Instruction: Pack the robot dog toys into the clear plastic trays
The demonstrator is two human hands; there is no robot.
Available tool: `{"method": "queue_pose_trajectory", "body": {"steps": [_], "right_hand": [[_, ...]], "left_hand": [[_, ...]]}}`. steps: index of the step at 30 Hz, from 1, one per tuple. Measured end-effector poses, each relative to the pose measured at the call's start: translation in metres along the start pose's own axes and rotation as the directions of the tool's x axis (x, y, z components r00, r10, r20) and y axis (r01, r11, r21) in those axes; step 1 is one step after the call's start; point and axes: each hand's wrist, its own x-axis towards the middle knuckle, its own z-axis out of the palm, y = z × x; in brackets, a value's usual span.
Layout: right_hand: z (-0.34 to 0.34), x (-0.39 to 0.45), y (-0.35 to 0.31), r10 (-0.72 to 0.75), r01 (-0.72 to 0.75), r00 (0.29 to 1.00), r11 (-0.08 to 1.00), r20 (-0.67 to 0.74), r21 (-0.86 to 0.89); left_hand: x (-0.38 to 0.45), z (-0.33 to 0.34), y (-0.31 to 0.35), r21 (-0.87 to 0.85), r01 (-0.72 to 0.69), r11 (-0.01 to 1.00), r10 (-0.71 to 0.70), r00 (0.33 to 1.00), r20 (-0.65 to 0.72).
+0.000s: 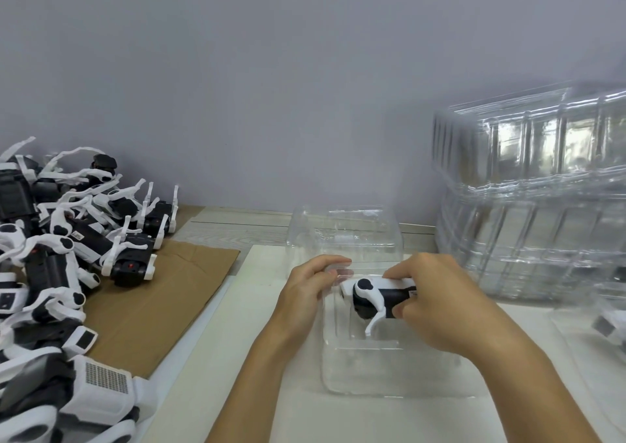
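The right hand [437, 302] has its fingers and thumb curled round a black-and-white toy dog [376, 298], thumb under the body and fingertips on its back, holding it just above the pocket of an open clear tray [342, 368] that sits on the white board [237, 358] in front of the person. The left hand [306, 286] curls its fingers over the tray's near-left edge, next to the dog's rounded end, and seems to pinch the thin plastic to steady it.

From here the dog looks light and hard, a stiff shell with thin white legs that stick out below the thumb; those legs seem the fragile part, so I'd judge the body the right place to hold, as now. The tray looks flimsy and slippery and will likely flex or slide unless pinned down.

To the left of the left hand, on brown cardboard [162, 293], lies a heap of more dogs [67, 239]. Beyond the right fingers stands a stack of empty trays [528, 205], and at the far right edge another tray [606, 327] seems to hold a dog already.

A small label shows on the held dog beside the right fingertips, and similar stickers on dogs in the heap, but none of the writing can be read.
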Motion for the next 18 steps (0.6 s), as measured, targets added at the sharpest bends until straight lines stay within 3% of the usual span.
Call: {"method": "queue_pose_trajectory", "body": {"steps": [9, 18], "right_hand": [[0.003, 0.008, 0.016, -0.085, 0.088, 0.996, 0.992, -0.042, 0.088], [0.015, 0.013, 0.020, -0.041, 0.082, 0.985, 0.965, -0.167, 0.248]], "left_hand": [[0.000, 0.002, 0.002, -0.021, 0.007, 1.000, -0.007, 1.000, -0.016], [0.000, 0.001, 0.004, 0.013, 0.035, 0.999, -0.034, 0.997, -0.065]]}}
